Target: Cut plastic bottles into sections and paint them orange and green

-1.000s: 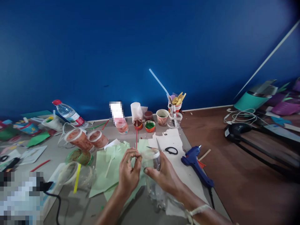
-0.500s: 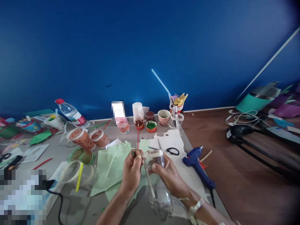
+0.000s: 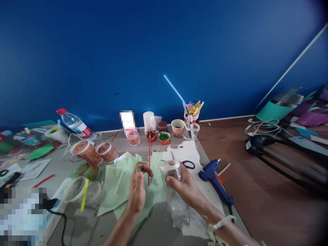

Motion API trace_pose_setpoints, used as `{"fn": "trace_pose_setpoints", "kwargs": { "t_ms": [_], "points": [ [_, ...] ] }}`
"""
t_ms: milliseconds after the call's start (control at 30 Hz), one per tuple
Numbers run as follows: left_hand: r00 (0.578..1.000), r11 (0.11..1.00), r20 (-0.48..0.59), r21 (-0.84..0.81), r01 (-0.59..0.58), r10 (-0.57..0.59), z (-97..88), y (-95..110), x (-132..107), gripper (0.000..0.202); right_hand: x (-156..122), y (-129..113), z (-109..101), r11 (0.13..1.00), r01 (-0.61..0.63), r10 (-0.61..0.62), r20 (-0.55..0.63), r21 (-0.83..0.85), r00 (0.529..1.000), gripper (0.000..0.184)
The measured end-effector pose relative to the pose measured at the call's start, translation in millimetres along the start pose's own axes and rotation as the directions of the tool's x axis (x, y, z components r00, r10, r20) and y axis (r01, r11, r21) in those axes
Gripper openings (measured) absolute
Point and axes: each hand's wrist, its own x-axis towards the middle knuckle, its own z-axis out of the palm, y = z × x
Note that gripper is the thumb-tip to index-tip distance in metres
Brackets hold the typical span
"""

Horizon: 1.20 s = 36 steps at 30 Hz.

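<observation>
My right hand (image 3: 188, 182) is wrapped around a clear plastic bottle (image 3: 178, 208), its thumb across the near side. To the left, my left hand (image 3: 137, 186) hovers over pale green paper (image 3: 110, 191) with bent fingers parted and nothing visible in them. Close to its fingertips a red paintbrush (image 3: 149, 160) reaches back to a small pot of brown paint (image 3: 151, 136). Black-handled scissors (image 3: 189, 164) lie on white paper (image 3: 196, 150), partly hidden behind the bottle. Beyond my right hand rests a blue glue gun (image 3: 216, 182).
Behind the hands stand a green paint pot (image 3: 164, 137), a paper cup (image 3: 178, 128) and a cup of plastic cutlery (image 3: 193, 112). Left are brown-painted cups (image 3: 85, 152), a clear container (image 3: 94, 193) and a red-capped bottle (image 3: 77, 124). A black headset-like object (image 3: 258, 145) lies right.
My left hand has moved left, away from the bottle's top, and its pinch has loosened. My right hand still holds the bottle, and the view has shifted slightly.
</observation>
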Motion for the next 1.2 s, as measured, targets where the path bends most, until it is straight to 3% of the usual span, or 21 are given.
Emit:
{"fn": "trace_pose_setpoints", "kwargs": {
  "t_ms": [67,167,333,467,667,867,1200],
  "points": [
    [0.994,0.986,0.104,0.167,-0.029,0.012,-0.4,0,0,0.043,-1,2,1,1.0,-0.001,0.001,0.026,0.005,1.0,0.035],
    [0.986,0.946,0.16,0.325,-0.018,-0.036,0.8,-1,-1,0.037,-2,3,4,0.998,-0.002,-0.004,0.084,0.066,0.996,0.038],
    [0.966,0.943,0.237,0.333,0.015,-0.099,0.5,-3,-1,0.033,-2,3,3,0.989,-0.073,0.055,0.142,0.127,0.988,0.039],
    [0.97,0.931,0.241,0.358,-0.074,-0.015,0.5,1,-1,0.031,-2,6,2,0.972,-0.116,0.079,0.183,0.205,0.98,0.041],
    [0.94,0.854,0.239,0.407,-0.325,0.244,0.5,6,-4,0.026,-5,6,4,0.942,-0.12,0.046,0.235,0.314,0.971,0.038],
    [0.933,0.783,0.208,0.507,-0.36,0.294,-2.5,11,0,0.026,-8,5,10,0.942,-0.084,0.023,0.189,0.326,0.982,0.033],
    [0.863,0.567,0.294,0.658,-0.495,0.412,-6.8,10,5,0.024,-9,-5,8,0.975,-0.081,0.057,0.119,0.208,0.991,0.026]
  ]
}}
